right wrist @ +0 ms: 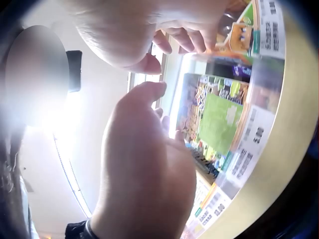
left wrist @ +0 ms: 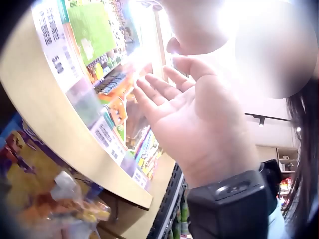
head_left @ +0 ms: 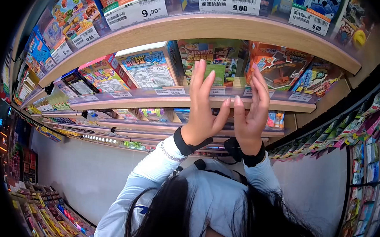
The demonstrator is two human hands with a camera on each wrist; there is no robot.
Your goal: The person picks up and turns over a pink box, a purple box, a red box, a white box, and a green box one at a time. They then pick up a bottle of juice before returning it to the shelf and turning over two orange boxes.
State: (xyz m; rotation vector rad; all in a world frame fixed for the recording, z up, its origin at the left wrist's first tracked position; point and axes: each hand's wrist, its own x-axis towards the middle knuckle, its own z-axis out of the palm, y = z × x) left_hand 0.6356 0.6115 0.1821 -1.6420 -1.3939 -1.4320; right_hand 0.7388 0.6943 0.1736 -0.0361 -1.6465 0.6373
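Observation:
Both hands are raised before a shelf of boxed goods, with nothing held in either. The left hand (head_left: 202, 115) has its fingers extended upward, in front of a green box (head_left: 210, 51) with Chinese lettering. Facing it, the right hand (head_left: 249, 122) also holds its fingers up and slightly bent, below an orange box (head_left: 278, 67). The two thumbs come close together at their tips. In the left wrist view the left palm (left wrist: 199, 124) shows, fingers spread a little. The green-fronted box (right wrist: 219, 122) stands beyond the fingers in the right wrist view. Each wrist wears a black band.
A wooden shelf edge (head_left: 173, 102) carrying price tags runs below the boxes, and a higher shelf edge (head_left: 205, 25) curves above. A white box (head_left: 149, 67) stands to the left. Hanging packets (head_left: 352, 130) line the right side. Grey floor (head_left: 89, 168) lies below.

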